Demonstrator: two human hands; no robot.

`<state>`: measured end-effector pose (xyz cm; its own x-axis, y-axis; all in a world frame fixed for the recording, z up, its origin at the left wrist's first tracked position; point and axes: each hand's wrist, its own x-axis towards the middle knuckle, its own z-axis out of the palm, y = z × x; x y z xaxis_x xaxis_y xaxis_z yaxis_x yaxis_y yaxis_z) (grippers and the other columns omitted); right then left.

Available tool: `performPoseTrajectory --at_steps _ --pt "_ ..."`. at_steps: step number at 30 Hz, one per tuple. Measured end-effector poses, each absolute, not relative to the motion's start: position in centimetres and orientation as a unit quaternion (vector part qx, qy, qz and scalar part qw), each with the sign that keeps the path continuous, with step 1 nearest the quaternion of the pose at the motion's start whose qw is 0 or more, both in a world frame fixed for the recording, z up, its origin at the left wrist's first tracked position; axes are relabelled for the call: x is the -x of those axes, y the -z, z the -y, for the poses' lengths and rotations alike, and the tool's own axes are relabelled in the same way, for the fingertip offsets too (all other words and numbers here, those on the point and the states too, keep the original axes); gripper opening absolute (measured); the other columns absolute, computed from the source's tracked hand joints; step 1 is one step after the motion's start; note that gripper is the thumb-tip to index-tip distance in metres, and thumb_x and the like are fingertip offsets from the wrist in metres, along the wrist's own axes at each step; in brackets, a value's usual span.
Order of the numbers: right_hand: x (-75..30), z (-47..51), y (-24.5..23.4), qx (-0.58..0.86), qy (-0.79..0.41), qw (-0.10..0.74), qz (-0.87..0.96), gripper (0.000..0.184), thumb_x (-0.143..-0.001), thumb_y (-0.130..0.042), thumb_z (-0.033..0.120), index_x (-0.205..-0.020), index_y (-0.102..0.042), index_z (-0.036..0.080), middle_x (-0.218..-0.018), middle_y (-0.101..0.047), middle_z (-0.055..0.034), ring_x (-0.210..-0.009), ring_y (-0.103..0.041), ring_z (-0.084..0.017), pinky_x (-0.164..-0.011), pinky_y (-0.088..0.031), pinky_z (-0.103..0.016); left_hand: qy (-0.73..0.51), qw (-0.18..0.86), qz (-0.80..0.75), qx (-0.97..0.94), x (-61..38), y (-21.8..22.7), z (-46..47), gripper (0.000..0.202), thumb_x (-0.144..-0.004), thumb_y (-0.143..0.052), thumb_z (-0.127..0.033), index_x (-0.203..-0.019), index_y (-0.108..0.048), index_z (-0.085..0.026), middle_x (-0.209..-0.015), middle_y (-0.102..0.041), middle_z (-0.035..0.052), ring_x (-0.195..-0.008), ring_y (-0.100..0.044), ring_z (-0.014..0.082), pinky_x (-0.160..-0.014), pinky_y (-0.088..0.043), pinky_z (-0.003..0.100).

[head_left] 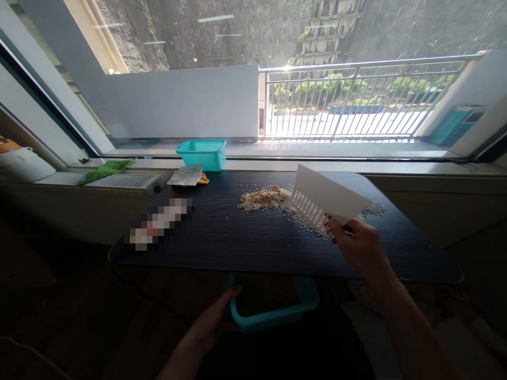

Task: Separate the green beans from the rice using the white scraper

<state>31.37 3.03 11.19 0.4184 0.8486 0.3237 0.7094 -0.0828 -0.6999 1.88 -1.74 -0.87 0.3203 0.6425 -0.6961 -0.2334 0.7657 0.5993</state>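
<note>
My right hand (362,245) grips a thin white sheet with a row of slots (327,195) along one edge, tilted just above the table. Under and beside the sheet, white rice-like grains (304,224) are scattered. To their left lies a heap of yellow kernels mixed with white grains (263,199). Below the table's front edge, my left hand (216,316) holds a teal plastic tub (273,318) by its left side, the thumb over the rim. Its inside is dark, so its contents are hard to make out.
The dark table (206,237) stands against a window sill. A second teal tub (204,157) is at the back, near a grey-white packet (186,176). A pixelated item (160,224) lies at left. Beyond the table are a green bag or cloth (106,170) and a white grilled appliance (127,182).
</note>
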Motion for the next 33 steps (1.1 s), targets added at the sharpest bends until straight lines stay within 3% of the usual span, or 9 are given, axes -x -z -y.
performPoseTrajectory --at_steps 10,16,24,29,33 --pt "-30.4 -2.8 -11.1 0.681 -0.149 0.449 0.559 0.026 -0.071 -0.056 0.034 -0.082 -0.073 0.017 -0.06 -0.069 -0.0027 -0.054 -0.063 -0.019 -0.051 -0.048 -0.028 -0.284 0.782 -0.514 -0.207 -1.8 0.7 1.7 0.051 -0.074 -0.061 -0.045 -0.114 -0.057 -0.013 -0.106 -0.066 0.0108 -0.094 -0.063 0.0258 -0.075 -0.052 0.037" --pt "-30.3 -1.0 -10.1 0.652 -0.186 0.456 0.577 0.025 -0.074 -0.059 0.038 -0.082 -0.073 0.019 -0.07 -0.072 -0.0041 -0.062 -0.066 -0.021 -0.055 -0.051 -0.03 -0.287 0.782 -0.51 -0.212 -1.5 0.7 1.7 0.051 -0.074 -0.061 -0.044 -0.114 -0.058 -0.013 -0.109 -0.065 0.0126 -0.095 -0.062 0.027 -0.074 -0.052 0.037" --pt "-29.6 2.3 -9.4 0.607 -0.162 0.406 0.664 0.025 -0.077 -0.058 0.039 -0.073 -0.073 0.02 -0.074 -0.073 -0.0044 -0.069 -0.067 -0.023 -0.061 -0.053 -0.03 -0.282 0.781 -0.514 -0.214 -1.5 0.8 1.6 0.045 -0.075 -0.059 -0.042 -0.108 -0.062 -0.012 -0.103 -0.068 0.0127 -0.088 -0.064 0.0253 -0.071 -0.052 0.035" --pt "-28.8 3.0 -8.9 0.551 -0.198 0.374 0.719 0.022 -0.086 -0.051 0.032 -0.091 -0.07 0.021 -0.084 -0.07 -0.0035 -0.075 -0.065 -0.018 -0.065 -0.051 -0.025 -0.292 0.774 -0.519 -0.213 -1.2 1.0 1.8 0.046 -0.076 -0.059 -0.043 -0.11 -0.06 -0.013 -0.103 -0.068 0.011 -0.086 -0.065 0.0243 -0.068 -0.054 0.035" --pt "-27.9 3.2 -9.5 0.496 -0.219 0.366 0.756 0.022 -0.089 -0.046 0.026 -0.092 -0.067 0.021 -0.094 -0.066 -0.0054 -0.077 -0.063 -0.015 -0.069 -0.05 -0.022 -0.289 0.778 -0.517 -0.21 -0.5 1.2 2.0 0.045 -0.075 -0.062 -0.043 -0.108 -0.061 -0.013 -0.106 -0.067 0.0116 -0.092 -0.064 0.0262 -0.071 -0.054 0.036"
